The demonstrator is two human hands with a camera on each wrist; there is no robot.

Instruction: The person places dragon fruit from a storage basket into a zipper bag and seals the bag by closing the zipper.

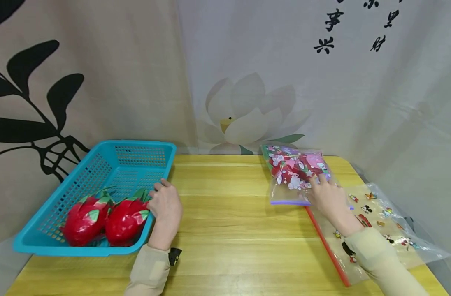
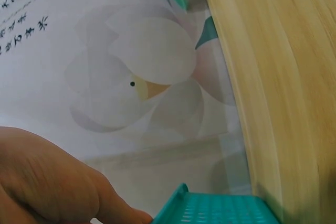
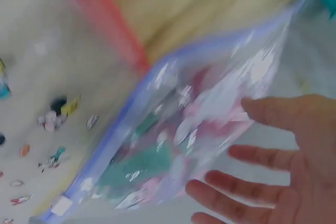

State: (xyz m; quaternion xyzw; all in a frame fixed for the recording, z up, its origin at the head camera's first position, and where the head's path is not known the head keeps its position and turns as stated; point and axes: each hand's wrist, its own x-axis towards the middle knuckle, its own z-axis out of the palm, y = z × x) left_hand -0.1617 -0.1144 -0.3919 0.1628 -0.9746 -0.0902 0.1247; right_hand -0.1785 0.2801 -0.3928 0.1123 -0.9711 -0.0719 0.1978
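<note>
At the right rim of the blue plastic basket [image 1: 145, 144], my left hand [image 1: 166, 207] grips the edge with curled fingers. Inside, near those fingers, lie two shiny red dragon fruits [image 1: 124, 224] with green leafy tips. In the left wrist view, a finger meets the basket's corner [image 2: 220, 208]. My right hand [image 1: 331, 201] reaches over a clear zip bag [image 1: 290, 197] with a purple seal and printed figures, holding red contents. The right wrist view has that hand's fingers [image 3: 252, 190] spread apart beside the zip bag [image 3: 163, 150].
Under my right forearm is a larger clear bag [image 1: 377, 224] with a red seal and small cartoon prints, overhanging the table's right edge. The wooden table [image 1: 225, 230] backs onto a printed curtain [image 1: 247, 49] with a flower and black lettering.
</note>
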